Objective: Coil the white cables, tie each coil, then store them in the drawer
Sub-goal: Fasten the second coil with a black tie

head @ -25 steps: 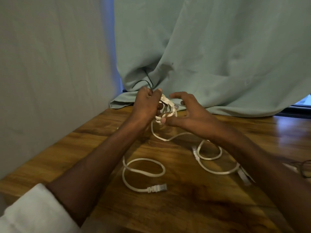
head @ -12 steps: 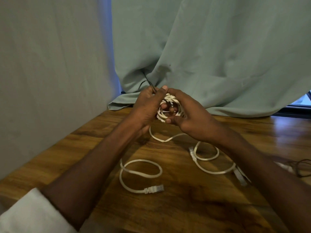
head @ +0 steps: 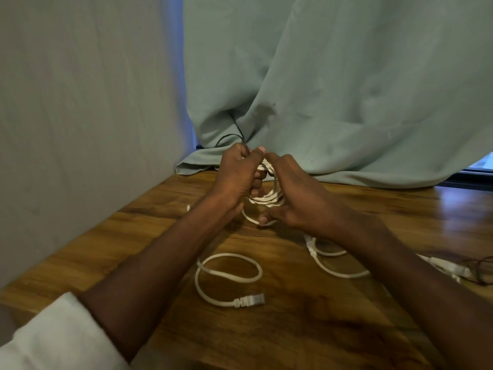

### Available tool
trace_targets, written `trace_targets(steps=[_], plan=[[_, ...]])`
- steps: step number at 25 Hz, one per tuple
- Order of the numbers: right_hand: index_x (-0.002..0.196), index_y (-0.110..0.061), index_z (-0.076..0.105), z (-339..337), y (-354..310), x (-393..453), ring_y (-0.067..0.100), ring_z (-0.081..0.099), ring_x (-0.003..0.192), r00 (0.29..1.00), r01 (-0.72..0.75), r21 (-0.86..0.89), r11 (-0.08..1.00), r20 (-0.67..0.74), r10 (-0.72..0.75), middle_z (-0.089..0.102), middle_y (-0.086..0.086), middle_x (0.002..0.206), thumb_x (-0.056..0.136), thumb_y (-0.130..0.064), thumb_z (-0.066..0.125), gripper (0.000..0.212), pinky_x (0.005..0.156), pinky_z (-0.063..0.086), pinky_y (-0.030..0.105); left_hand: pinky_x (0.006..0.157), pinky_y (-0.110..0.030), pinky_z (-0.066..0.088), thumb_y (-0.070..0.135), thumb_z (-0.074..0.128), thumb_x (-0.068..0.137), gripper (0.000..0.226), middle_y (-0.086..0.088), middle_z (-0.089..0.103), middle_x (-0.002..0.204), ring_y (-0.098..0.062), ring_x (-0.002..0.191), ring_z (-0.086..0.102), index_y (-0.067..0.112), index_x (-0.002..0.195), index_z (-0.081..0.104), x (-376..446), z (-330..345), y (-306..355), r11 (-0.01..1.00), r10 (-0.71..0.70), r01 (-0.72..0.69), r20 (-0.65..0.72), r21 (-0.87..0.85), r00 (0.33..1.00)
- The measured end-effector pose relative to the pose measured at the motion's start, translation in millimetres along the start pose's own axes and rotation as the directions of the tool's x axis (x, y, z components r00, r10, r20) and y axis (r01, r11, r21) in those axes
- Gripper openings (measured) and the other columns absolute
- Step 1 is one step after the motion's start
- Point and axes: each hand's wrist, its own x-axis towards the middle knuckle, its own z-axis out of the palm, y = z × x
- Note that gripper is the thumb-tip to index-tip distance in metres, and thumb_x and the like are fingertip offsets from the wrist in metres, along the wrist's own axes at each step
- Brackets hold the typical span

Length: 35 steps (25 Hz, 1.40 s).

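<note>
item: coil of white cable (head: 265,199), several turns, held upright above the far middle of the wooden desk (head: 333,316), between both hands

left hand (head: 237,177): at 9 o'clock of the coil, fingers curled round its left side, thumb up at the top of the loops; gripping the coil

right hand (head: 298,198): at 3 o'clock of the coil, fingers wrapped over its right side, thumb tip pressed against the lower strands at about 6 o'clock; also gripping the coil

loose cable tail (head: 249,218): drops from the bottom of the coil to the desk at 6 o'clock, passing under the right thumb

second white cable (head: 226,273): lying flat on the desk at 6 o'clock of the hands, well apart from the coil, one open loop with its plug (head: 250,300) at the near end pointing to 3 o'clock

third white cable (head: 328,265): on the desk at 4 o'clock of the coil, curved loops partly hidden under the right forearm; a white connector (head: 450,268) shows further toward 3 o'clock, beside a thin dark wire (head: 477,271) at the frame edge

green curtain (head: 333,89): hangs behind the hands at 12 o'clock, its hem resting on the far desk edge

grey wall (head: 80,116): along the desk's left side at 9 o'clock

white sleeve (head: 50,343): on the left arm, at 7 o'clock corner of view
</note>
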Motion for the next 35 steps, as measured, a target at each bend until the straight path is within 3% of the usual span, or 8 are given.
trace_targets(steps=[3,9,14,18,23,28,32,35], plan=[[0.159,-0.017,0.025,-0.6,-0.1,0.1,0.022,0.063,0.087,0.997,0.031,-0.207,0.978,-0.061,-0.044,0.048,0.007,0.132,0.082,-0.032,0.087,0.100,0.076,0.058,0.043,0.037,-0.019,0.034,0.019,0.058,0.106,0.012,0.003,0.044,0.047,-0.007,0.035,0.032,0.012,0.108,0.048,3.4,-3.0,0.9,0.992,-0.083,0.089,0.073,-0.085,0.994],[0.157,-0.018,0.031,-6.0,0.5,-2.2,0.028,0.063,0.108,0.995,0.008,-0.212,0.977,-0.091,-0.028,0.051,0.008,0.137,0.088,-0.038,0.079,0.086,0.087,0.054,0.041,0.040,-0.024,0.048,0.024,0.059,0.106,0.020,-0.003,0.049,0.049,-0.017,0.038,0.053,0.007,0.099,0.053,-1.9,1.7,-0.1,0.986,-0.122,0.127,0.050,-0.108,0.991],[0.151,-0.016,0.033,9.0,-5.4,-2.8,0.024,0.062,0.083,0.993,-0.059,-0.265,0.963,-0.119,0.028,0.048,0.007,0.129,0.091,-0.035,0.076,0.076,0.067,0.055,0.040,0.041,-0.025,0.040,0.033,0.065,0.102,0.030,-0.011,0.056,0.062,-0.014,0.042,0.048,0.009,0.088,0.057,1.3,7.5,-16.5,0.982,0.159,-0.147,-0.103,0.115,0.982],[0.146,-0.025,0.042,-0.4,-8.1,2.5,0.015,0.061,0.110,1.000,-0.015,0.159,0.987,-0.024,0.019,0.056,-0.002,0.131,0.083,-0.031,0.081,0.074,0.091,0.055,0.035,0.062,-0.039,0.051,0.031,0.067,0.100,0.033,-0.002,0.060,0.064,-0.016,0.061,0.057,0.012,0.075,0.058,10.4,-1.4,-19.8,0.889,0.397,-0.335,-0.162,0.311,0.903],[0.124,-0.020,0.074,-38.5,-5.5,9.5,0.013,0.067,0.119,0.909,-0.264,0.726,0.636,-0.034,0.416,0.074,-0.002,0.122,0.099,-0.008,0.058,0.031,0.091,0.056,0.032,0.063,-0.038,0.050,0.032,0.068,0.100,0.031,0.001,0.062,0.068,-0.015,0.065,0.061,0.010,0.079,0.059,2.1,-1.7,-15.7,0.736,0.533,-0.484,0.037,0.474,0.845],[0.105,-0.010,0.079,-35.9,-5.6,3.1,0.017,0.077,0.095,0.878,-0.189,0.843,0.503,-0.084,0.471,0.081,0.007,0.096,0.101,-0.023,0.065,0.020,0.082,0.060,0.032,0.064,-0.024,0.048,0.021,0.074,0.094,0.015,0.010,0.068,0.074,0.000,0.070,0.065,0.008,0.091,0.066,-5.2,5.2,-19.5,0.671,0.464,-0.558,0.311,0.488,0.830],[0.103,-0.014,0.077,-45.2,4.2,2.7,0.017,0.078,0.093,0.765,-0.123,0.932,0.340,-0.129,0.631,0.080,0.001,0.089,0.102,-0.019,0.063,0.015,0.085,0.058,0.035,0.055,-0.037,0.046,0.037,0.074,0.094,0.028,0.000,0.070,0.072,-0.019,0.060,0.064,0.011,0.089,0.063,-2.4,3.5,-19.2,0.829,0.350,-0.415,0.231,0.375,0.908],[0.105,-0.008,0.074,-45.2,-5.6,1.3,0.019,0.078,0.086,0.777,-0.056,0.993,0.103,-0.021,0.629,0.078,0.004,0.085,0.101,-0.019,0.065,0.015,0.076,0.061,0.029,0.058,-0.044,0.050,0.040,0.066,0.100,0.032,-0.004,0.069,0.074,-0.027,0.065,0.065,0.011,0.088,0.060,-0.1,0.9,-23.3,0.787,0.431,-0.445,0.135,0.426,0.892]])
